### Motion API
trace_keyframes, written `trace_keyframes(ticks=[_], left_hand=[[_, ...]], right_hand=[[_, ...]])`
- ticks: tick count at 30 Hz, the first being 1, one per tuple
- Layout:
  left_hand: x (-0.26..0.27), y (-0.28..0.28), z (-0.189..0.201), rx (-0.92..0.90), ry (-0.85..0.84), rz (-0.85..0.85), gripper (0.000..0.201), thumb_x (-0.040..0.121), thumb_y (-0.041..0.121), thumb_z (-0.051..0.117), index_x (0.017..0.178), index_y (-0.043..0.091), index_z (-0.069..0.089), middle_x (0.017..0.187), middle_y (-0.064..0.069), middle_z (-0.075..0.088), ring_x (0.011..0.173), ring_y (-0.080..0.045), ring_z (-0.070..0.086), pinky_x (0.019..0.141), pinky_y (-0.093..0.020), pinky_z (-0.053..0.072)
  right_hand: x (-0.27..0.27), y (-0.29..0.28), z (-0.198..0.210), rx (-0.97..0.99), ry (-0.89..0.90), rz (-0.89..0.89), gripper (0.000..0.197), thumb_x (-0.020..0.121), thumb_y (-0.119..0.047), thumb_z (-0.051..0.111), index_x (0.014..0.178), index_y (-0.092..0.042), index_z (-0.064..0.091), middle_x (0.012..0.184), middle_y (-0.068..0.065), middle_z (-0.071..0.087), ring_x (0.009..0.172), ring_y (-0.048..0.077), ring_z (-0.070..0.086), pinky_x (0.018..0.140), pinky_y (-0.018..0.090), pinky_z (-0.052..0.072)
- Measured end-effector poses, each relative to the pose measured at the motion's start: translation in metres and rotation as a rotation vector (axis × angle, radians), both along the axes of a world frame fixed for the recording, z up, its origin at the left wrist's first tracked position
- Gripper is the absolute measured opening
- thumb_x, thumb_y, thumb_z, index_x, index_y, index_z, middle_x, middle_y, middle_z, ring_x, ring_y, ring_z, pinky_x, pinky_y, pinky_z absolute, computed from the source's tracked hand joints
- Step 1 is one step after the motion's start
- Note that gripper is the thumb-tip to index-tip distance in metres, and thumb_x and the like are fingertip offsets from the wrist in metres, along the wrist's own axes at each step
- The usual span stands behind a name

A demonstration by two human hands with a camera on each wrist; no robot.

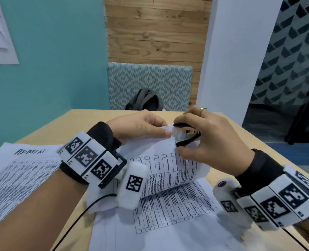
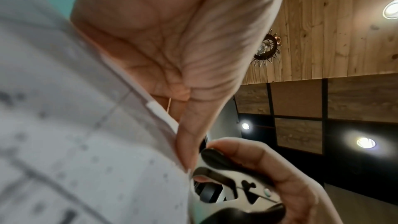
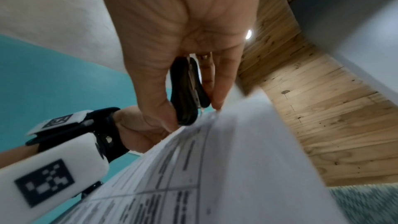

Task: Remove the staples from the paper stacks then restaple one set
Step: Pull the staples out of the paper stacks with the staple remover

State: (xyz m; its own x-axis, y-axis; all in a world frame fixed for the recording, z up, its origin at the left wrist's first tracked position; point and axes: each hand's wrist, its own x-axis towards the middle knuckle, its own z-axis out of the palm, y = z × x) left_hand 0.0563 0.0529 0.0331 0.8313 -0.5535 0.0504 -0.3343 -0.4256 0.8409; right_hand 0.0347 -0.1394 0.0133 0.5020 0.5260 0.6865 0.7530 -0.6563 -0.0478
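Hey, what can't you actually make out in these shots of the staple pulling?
- Staple: head view, too small, hidden between staple remover and left hand thumb.
- Printed tables on the lifted paper stack: blurred in every view.
- Other stack marked ADMIN: cut off by the left edge.
- Right hand fingertips: head view, behind the remover.

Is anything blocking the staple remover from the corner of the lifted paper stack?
Nothing visible does. The right hand holds the staple remover right at the stack's raised corner, which the left hand pinches beside it.
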Motion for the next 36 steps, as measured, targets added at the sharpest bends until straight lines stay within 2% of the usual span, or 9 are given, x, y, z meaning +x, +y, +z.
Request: trace_keyframes(ticks=[4, 9, 12, 17, 23, 28, 31, 36], left_hand=[[-0.0007, -0.0029, 0.0004, -0.008, 0.02, -0.003, 0.016, 0.09, 0.012, 0.055, 0.075, 0.01, 0.06, 0.067, 0.003, 0.055, 0.057, -0.001, 0.049, 0.057, -0.009, 0.04], [-0.0034, -0.0051, 0.0011, -0.028, 0.039, -0.019, 0.015, 0.089, 0.009, 0.054, 0.077, 0.008, 0.061, 0.068, 0.006, 0.058, 0.061, 0.0, 0.052, 0.061, -0.008, 0.041], [-0.0047, -0.0047, 0.0016, -0.044, 0.051, -0.02, 0.021, 0.09, 0.006, 0.052, 0.071, 0.009, 0.058, 0.055, 0.013, 0.056, 0.049, 0.004, 0.049, 0.05, -0.004, 0.037], [-0.0046, -0.0041, 0.0012, -0.067, 0.078, -0.011, 0.013, 0.088, 0.01, 0.055, 0.077, 0.008, 0.062, 0.073, 0.0, 0.059, 0.066, -0.005, 0.054, 0.064, -0.009, 0.044], [-0.0049, -0.0041, 0.0016, -0.098, 0.087, -0.023, 0.015, 0.086, 0.008, 0.056, 0.073, 0.008, 0.063, 0.065, 0.007, 0.062, 0.064, 0.0, 0.056, 0.064, -0.008, 0.043], [-0.0037, -0.0049, -0.0006, -0.136, 0.089, -0.03, 0.007, 0.078, 0.014, 0.064, 0.075, 0.007, 0.064, 0.074, 0.0, 0.063, 0.071, -0.004, 0.058, 0.069, -0.009, 0.045], [-0.0024, -0.0049, -0.0018, -0.153, 0.101, -0.038, 0.012, 0.077, 0.015, 0.069, 0.079, 0.004, 0.064, 0.077, -0.003, 0.063, 0.072, -0.005, 0.059, 0.07, -0.01, 0.045], [-0.0021, -0.0046, -0.0026, -0.174, 0.102, -0.056, 0.008, 0.075, 0.013, 0.061, 0.075, 0.006, 0.063, 0.07, 0.002, 0.063, 0.068, -0.002, 0.057, 0.068, -0.009, 0.044]], right_hand=[[0.0008, -0.003, 0.0006, -0.007, 0.025, 0.04, 0.048, 0.059, -0.031, 0.07, 0.103, -0.012, 0.068, 0.094, 0.004, 0.06, 0.072, 0.029, 0.061, 0.059, 0.044, 0.052], [-0.0005, -0.0052, 0.0023, 0.028, 0.062, 0.099, 0.044, 0.062, -0.027, 0.073, 0.103, -0.011, 0.069, 0.092, 0.004, 0.058, 0.072, 0.028, 0.06, 0.059, 0.046, 0.052], [-0.0005, -0.0064, 0.0034, 0.024, 0.071, 0.114, 0.043, 0.063, -0.028, 0.074, 0.103, -0.011, 0.07, 0.091, 0.003, 0.057, 0.072, 0.024, 0.059, 0.06, 0.044, 0.052], [-0.0009, -0.0085, 0.0055, 0.007, 0.092, 0.133, 0.044, 0.065, -0.033, 0.075, 0.103, -0.011, 0.07, 0.086, 0.0, 0.055, 0.072, 0.02, 0.057, 0.06, 0.043, 0.051], [-0.0023, -0.0091, 0.0065, -0.008, 0.077, 0.139, 0.042, 0.066, -0.037, 0.073, 0.101, -0.013, 0.07, 0.084, -0.001, 0.054, 0.068, 0.022, 0.056, 0.058, 0.044, 0.05], [-0.0036, -0.0086, 0.0087, -0.075, 0.01, 0.138, 0.038, 0.067, -0.035, 0.072, 0.096, -0.011, 0.07, 0.082, 0.001, 0.055, 0.064, 0.026, 0.057, 0.054, 0.043, 0.05], [-0.0044, -0.0084, 0.0086, -0.107, -0.043, 0.137, 0.034, 0.066, -0.032, 0.073, 0.092, -0.009, 0.071, 0.079, 0.001, 0.054, 0.059, 0.026, 0.056, 0.05, 0.038, 0.05], [-0.0043, -0.0077, 0.0071, -0.138, -0.099, 0.116, 0.033, 0.065, -0.031, 0.074, 0.087, -0.007, 0.071, 0.075, 0.002, 0.055, 0.055, 0.023, 0.054, 0.049, 0.027, 0.045]])
